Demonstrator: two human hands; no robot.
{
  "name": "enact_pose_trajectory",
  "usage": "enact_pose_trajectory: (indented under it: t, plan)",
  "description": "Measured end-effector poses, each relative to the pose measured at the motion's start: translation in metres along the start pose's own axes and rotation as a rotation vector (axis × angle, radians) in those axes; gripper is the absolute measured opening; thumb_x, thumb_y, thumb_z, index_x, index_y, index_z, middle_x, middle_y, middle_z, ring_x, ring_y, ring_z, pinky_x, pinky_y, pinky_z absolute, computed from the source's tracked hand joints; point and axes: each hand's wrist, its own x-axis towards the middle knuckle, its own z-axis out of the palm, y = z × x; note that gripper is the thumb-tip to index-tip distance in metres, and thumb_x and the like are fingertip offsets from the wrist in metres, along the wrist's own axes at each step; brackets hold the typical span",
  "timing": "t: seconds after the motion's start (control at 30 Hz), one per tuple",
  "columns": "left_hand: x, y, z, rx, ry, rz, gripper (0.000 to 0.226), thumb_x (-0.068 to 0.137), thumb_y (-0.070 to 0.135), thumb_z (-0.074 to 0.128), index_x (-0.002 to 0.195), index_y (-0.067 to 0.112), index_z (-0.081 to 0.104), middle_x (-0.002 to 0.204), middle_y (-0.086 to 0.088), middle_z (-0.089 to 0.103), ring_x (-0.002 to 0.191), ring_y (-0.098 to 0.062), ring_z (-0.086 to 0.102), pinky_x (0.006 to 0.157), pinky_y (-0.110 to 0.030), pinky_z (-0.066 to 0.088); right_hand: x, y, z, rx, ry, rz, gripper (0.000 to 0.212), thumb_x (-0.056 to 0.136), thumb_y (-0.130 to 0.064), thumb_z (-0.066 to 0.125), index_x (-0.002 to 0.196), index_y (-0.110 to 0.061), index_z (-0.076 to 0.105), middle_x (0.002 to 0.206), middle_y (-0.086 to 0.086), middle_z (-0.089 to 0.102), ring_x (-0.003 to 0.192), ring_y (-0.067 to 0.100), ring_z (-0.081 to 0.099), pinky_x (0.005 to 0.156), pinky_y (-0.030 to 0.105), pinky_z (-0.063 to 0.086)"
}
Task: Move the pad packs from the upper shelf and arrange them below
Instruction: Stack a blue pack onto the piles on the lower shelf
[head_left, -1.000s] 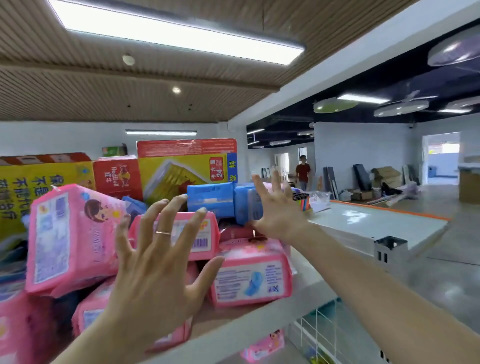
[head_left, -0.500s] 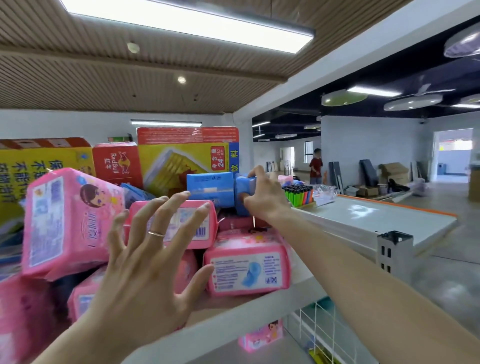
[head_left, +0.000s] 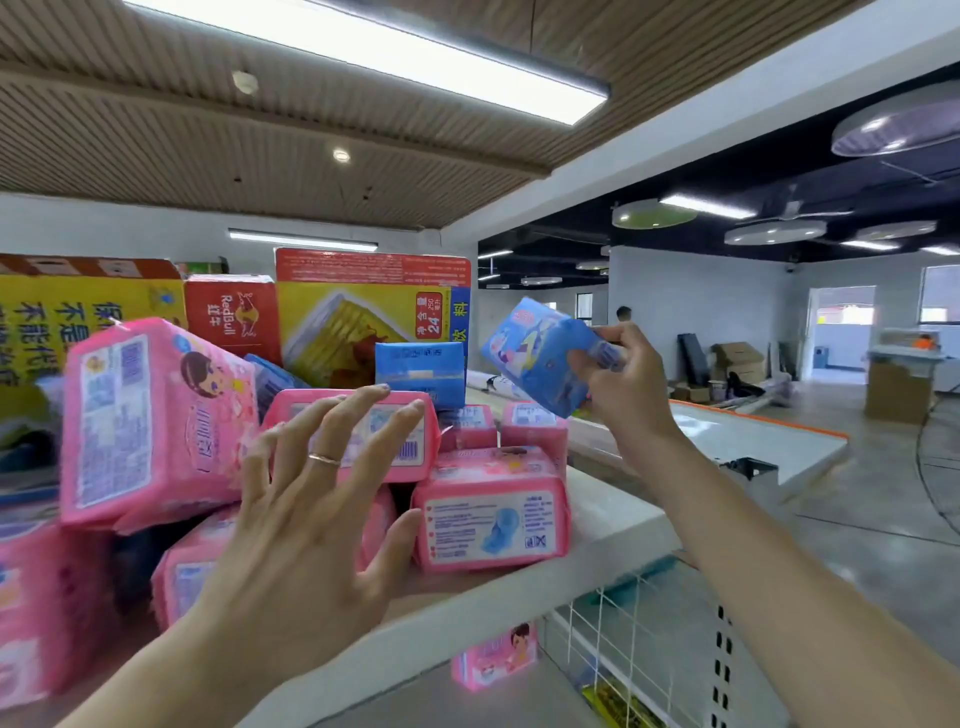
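Note:
My right hand grips a blue pad pack and holds it tilted in the air above the upper shelf. A heap of pink pad packs covers that shelf, with a large one leaning at the left. One more blue pack sits at the back of the heap. My left hand hovers with fingers spread in front of a pink pack, holding nothing. A single pink pack stands on the shelf below.
Yellow and red cartons stand behind the heap. A white wire divider and a perforated upright lie below right. A person stands far off in the open hall with cardboard boxes.
My right hand closed on the blue pack at the back of the heap and lifted it up and to the right. My left hand stayed spread in front of the pink packs.

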Motion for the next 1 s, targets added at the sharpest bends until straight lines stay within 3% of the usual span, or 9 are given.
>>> enact_pose_trajectory:
  t: [0.17,0.3,0.4,0.47,0.57,0.63,0.8,0.9,1.0]
  plan:
    - [-0.004,0.013,0.005,-0.311,-0.001,-0.063,0.068,0.091,0.056,0.043,0.152,0.027,0.034,0.152,0.009,0.036,0.141,-0.017,0.031,0.112,-0.043,0.030,-0.054,-0.032,-0.045,0.217,-0.171,0.098,0.021,0.092,-0.007,0.067,0.087,-0.024,0.056,0.108,0.004,0.070,0.090,0.020,0.074,0.068,0.047,0.061]
    - [-0.007,0.036,-0.002,-0.536,0.034,-0.129,0.072,0.092,0.061,0.035,0.152,0.022,0.030,0.145,0.018,0.029,0.135,0.002,0.021,0.108,-0.005,0.012,-0.109,-0.050,-0.067,0.354,-0.350,0.143,0.027,0.063,-0.030,0.087,0.075,-0.029,0.063,0.101,0.005,0.074,0.087,0.022,0.074,0.062,0.034,0.059]
    - [-0.021,0.050,-0.005,-0.697,-0.013,-0.223,0.078,0.088,0.073,0.028,0.153,0.030,0.023,0.147,0.020,0.034,0.139,0.000,0.027,0.110,-0.022,0.026,-0.144,-0.045,-0.080,0.429,-0.441,0.162,0.048,0.047,-0.042,0.098,0.077,-0.026,0.064,0.097,0.007,0.075,0.086,0.025,0.073,0.063,0.038,0.060]
    - [-0.035,0.058,-0.008,-0.926,-0.144,-0.294,0.078,0.083,0.078,0.033,0.148,0.036,0.031,0.140,0.017,0.055,0.128,-0.006,0.052,0.105,-0.032,0.045,-0.164,-0.039,-0.087,0.502,-0.450,0.178,0.048,0.046,-0.038,0.100,0.077,-0.024,0.066,0.093,0.006,0.075,0.084,0.025,0.074,0.067,0.042,0.062]
    - [-0.053,0.073,-0.013,-1.426,-0.332,-0.396,0.047,0.082,0.062,0.054,0.127,0.045,0.054,0.111,0.010,0.073,0.100,-0.014,0.070,0.089,-0.037,0.057,-0.189,-0.033,-0.096,0.557,-0.450,0.202,0.043,0.048,-0.034,0.100,0.079,-0.026,0.070,0.093,0.004,0.076,0.085,0.023,0.074,0.070,0.040,0.061]
    - [-0.066,0.080,-0.015,-1.554,-0.342,-0.502,0.040,0.084,0.046,0.058,0.121,0.033,0.061,0.106,0.003,0.074,0.094,-0.016,0.070,0.085,-0.036,0.059,-0.203,-0.029,-0.100,0.564,-0.469,0.231,0.042,0.053,-0.035,0.098,0.084,-0.029,0.072,0.099,0.003,0.076,0.089,0.023,0.074,0.074,0.042,0.060]
    - [-0.098,0.098,-0.015,-1.580,-0.174,-0.734,0.042,0.081,0.032,0.067,0.116,0.009,0.060,0.107,-0.010,0.074,0.096,-0.023,0.072,0.076,-0.026,0.059,-0.234,-0.017,-0.096,0.570,-0.436,0.372,0.062,0.047,-0.046,0.098,0.102,-0.029,0.077,0.101,0.004,0.076,0.087,0.021,0.074,0.068,0.037,0.061]
    - [-0.116,0.118,-0.007,-1.534,-0.046,-0.911,0.035,0.084,0.029,0.062,0.112,0.008,0.058,0.106,-0.011,0.074,0.096,-0.020,0.073,0.075,-0.024,0.059,-0.251,-0.007,-0.094,0.520,-0.381,0.479,0.092,0.043,-0.057,0.095,0.124,-0.028,0.063,0.114,0.007,0.073,0.099,0.027,0.073,0.071,0.041,0.062]
    - [-0.128,0.144,0.006,-1.478,-0.003,-1.070,0.019,0.094,0.020,0.061,0.110,0.011,0.057,0.102,-0.004,0.076,0.093,-0.014,0.074,0.073,-0.023,0.059,-0.267,0.001,-0.103,0.432,-0.394,0.541,0.100,0.049,-0.064,0.089,0.134,-0.026,0.053,0.122,0.009,0.070,0.110,0.031,0.069,0.079,0.042,0.061]
